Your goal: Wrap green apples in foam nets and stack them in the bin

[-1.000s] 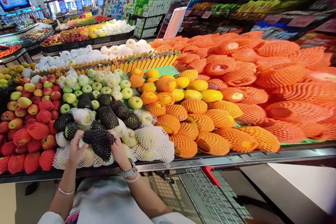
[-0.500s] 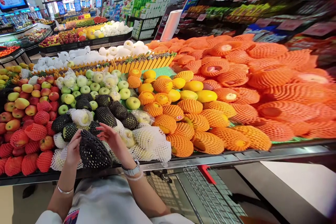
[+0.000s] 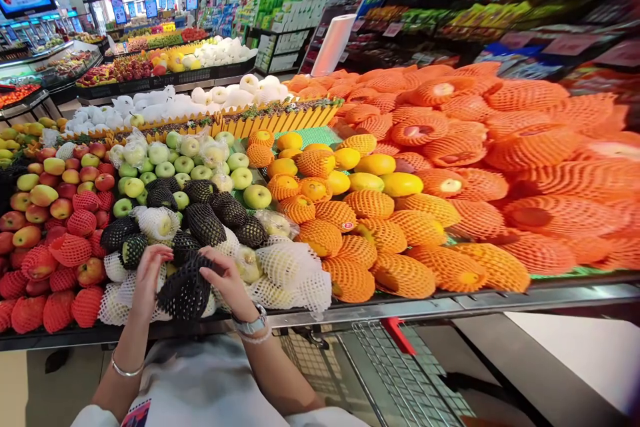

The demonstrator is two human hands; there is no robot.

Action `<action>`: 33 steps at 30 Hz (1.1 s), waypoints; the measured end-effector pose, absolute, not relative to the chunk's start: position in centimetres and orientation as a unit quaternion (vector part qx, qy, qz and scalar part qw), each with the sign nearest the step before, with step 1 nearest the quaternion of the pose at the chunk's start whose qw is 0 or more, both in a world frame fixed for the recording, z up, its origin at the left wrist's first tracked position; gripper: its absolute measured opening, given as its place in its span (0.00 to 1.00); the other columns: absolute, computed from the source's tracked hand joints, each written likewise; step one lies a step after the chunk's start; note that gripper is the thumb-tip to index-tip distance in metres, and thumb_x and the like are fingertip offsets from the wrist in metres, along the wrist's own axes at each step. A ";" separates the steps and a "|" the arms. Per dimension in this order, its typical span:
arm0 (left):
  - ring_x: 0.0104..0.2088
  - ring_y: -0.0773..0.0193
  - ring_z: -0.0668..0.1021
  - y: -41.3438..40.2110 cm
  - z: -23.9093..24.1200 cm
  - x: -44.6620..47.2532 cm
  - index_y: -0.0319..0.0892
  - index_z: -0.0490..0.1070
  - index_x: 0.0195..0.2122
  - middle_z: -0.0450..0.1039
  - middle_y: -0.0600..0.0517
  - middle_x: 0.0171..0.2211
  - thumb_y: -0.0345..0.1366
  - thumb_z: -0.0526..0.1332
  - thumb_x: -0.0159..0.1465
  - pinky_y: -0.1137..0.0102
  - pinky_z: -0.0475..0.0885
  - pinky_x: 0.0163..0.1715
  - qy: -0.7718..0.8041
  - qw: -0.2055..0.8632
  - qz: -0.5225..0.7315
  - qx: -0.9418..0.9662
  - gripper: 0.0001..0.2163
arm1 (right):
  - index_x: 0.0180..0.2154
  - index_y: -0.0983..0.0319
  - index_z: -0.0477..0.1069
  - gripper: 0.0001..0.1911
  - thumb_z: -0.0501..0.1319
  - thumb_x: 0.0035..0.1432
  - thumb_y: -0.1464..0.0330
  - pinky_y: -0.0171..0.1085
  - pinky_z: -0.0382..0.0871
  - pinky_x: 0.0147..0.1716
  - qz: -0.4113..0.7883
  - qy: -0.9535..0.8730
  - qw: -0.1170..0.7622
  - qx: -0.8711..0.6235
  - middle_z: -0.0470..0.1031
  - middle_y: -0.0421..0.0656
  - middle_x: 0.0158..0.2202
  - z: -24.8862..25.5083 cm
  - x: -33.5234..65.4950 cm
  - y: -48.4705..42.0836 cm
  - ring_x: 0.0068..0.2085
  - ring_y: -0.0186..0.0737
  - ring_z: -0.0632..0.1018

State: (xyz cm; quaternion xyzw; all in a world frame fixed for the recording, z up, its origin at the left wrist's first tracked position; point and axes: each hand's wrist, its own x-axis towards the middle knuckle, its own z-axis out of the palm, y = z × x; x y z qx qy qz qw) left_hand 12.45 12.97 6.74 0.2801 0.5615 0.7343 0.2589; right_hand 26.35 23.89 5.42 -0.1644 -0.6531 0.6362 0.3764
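Note:
In front of me at the display's front edge is a black foam-net-wrapped fruit (image 3: 184, 293); the net hides its kind. My right hand (image 3: 227, 277) grips the net's upper right side between thumb and fingers. My left hand (image 3: 147, 277) is beside the net's left side, its fingers stretched toward the top; whether they touch it I cannot tell. Behind the hands lie more fruits in black nets (image 3: 205, 223) and a fruit in a white net (image 3: 156, 222). White-netted fruits (image 3: 290, 267) are right of my right hand.
Red and yellow apples (image 3: 43, 195) lie left, green apples (image 3: 183, 165) behind, yellow mangoes (image 3: 375, 163) and large orange-netted fruits (image 3: 540, 213) right. A metal rail (image 3: 400, 307) runs along the front. Below it stands a shopping cart (image 3: 410, 373) with a red handle part.
The black-netted fruit has tilted and shifted slightly right. My right hand, open before, has closed on the net. My left hand's fingers have loosened from its left side.

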 end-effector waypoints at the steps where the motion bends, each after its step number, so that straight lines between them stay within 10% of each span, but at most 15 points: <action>1: 0.35 0.62 0.77 12.5 7.0 12.5 0.44 0.75 0.35 0.75 0.52 0.34 0.46 0.63 0.62 0.67 0.72 0.42 0.540 0.189 0.772 0.276 0.11 | 0.25 0.58 0.70 0.20 0.65 0.54 0.48 0.43 0.71 0.40 0.632 -0.625 0.413 -0.199 0.72 0.42 0.31 5.1 26.4 24.1 0.37 0.44 0.73; 5: 0.26 0.61 0.74 9.6 8.3 13.7 0.50 0.73 0.32 0.72 0.54 0.23 0.45 0.61 0.63 0.63 0.74 0.33 0.453 -0.001 0.802 0.388 0.08 | 0.30 0.58 0.75 0.16 0.65 0.54 0.52 0.45 0.71 0.42 0.598 -0.534 0.513 -0.307 0.76 0.44 0.33 4.1 26.6 24.5 0.38 0.46 0.74; 11: 0.42 0.50 0.80 8.2 7.6 13.9 0.46 0.79 0.40 0.80 0.42 0.37 0.55 0.51 0.67 0.55 0.75 0.46 0.553 0.146 0.524 0.632 0.23 | 0.25 0.57 0.71 0.22 0.58 0.58 0.47 0.44 0.71 0.38 0.597 -0.516 0.505 -0.349 0.70 0.44 0.28 3.7 26.0 23.5 0.34 0.45 0.70; 28: 0.52 0.52 0.76 9.9 5.7 14.6 0.47 0.63 0.30 0.78 0.47 0.46 0.58 0.63 0.57 0.56 0.72 0.50 0.512 0.233 0.770 0.299 0.20 | 0.40 0.57 0.76 0.17 0.63 0.59 0.52 0.44 0.73 0.37 0.523 -0.711 0.401 -0.243 0.76 0.44 0.33 3.8 26.3 22.4 0.34 0.45 0.74; 33: 0.36 0.65 0.80 10.4 6.1 13.8 0.48 0.63 0.35 0.76 0.53 0.46 0.47 0.69 0.55 0.69 0.74 0.35 0.501 0.137 0.831 0.199 0.16 | 0.31 0.58 0.74 0.14 0.62 0.61 0.55 0.39 0.68 0.30 0.472 -0.739 0.412 -0.249 0.69 0.41 0.27 4.8 26.4 22.9 0.30 0.41 0.68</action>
